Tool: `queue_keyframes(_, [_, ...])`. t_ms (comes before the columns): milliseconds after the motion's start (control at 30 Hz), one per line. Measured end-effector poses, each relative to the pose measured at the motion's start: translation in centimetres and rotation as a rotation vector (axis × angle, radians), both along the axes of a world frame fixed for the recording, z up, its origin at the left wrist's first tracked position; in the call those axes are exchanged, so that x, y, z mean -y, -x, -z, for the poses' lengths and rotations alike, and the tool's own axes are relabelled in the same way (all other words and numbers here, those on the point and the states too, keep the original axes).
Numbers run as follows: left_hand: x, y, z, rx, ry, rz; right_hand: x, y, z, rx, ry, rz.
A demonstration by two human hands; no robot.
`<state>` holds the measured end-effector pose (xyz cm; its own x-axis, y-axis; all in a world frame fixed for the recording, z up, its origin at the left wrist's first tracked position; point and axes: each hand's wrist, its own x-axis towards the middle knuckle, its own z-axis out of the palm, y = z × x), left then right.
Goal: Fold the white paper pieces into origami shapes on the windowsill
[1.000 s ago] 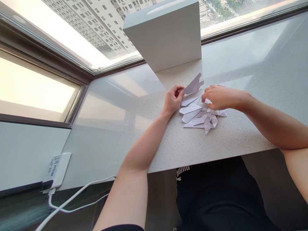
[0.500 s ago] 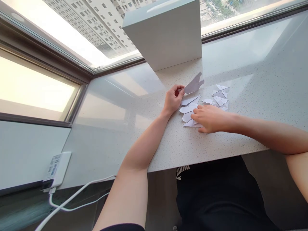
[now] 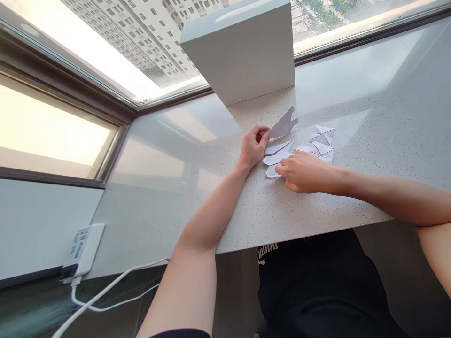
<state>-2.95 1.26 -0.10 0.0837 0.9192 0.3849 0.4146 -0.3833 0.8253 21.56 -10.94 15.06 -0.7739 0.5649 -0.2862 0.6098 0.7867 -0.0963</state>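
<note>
My left hand (image 3: 254, 144) is closed with thumb and fingers pinching one end of a folded paper piece (image 3: 282, 125), whose flat body and notched far end stick up to the right. My right hand (image 3: 305, 172) is curled over the lower end of a group of white folded papers (image 3: 275, 159) lying on the counter. Its fingers press together on the lowest folded paper (image 3: 272, 177), most of which is under the hand. Just beyond that hand lie star-like folded papers (image 3: 323, 135) with raised triangular flaps.
The pale speckled counter (image 3: 380, 141) runs along the window, its front edge close to my lap. A large white box (image 3: 243, 61) stands behind the papers. At lower left sits a white power adapter (image 3: 88, 249) with a white cable (image 3: 116, 279).
My right hand's fingers have drawn together at the lowest folded paper, which has shifted slightly up and left and shows less. My left hand still holds its folded paper.
</note>
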Motion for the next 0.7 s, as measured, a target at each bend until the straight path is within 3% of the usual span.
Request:
queue_keyframes(233, [-0.1,0.0,0.3,0.011,-0.016,0.015,0.3,0.0,0.0,-0.016,-0.064,-0.035])
queue_keyframes(433, [0.2,-0.2,-0.2,0.006,0.009,0.004,0.2,-0.1,-0.1,-0.275,-0.054,-0.137])
queue_keyframes(700, [0.8,-0.2,-1.1,0.021,0.047,0.025,-0.4,-0.3,0.2,-0.39,0.018,-0.023])
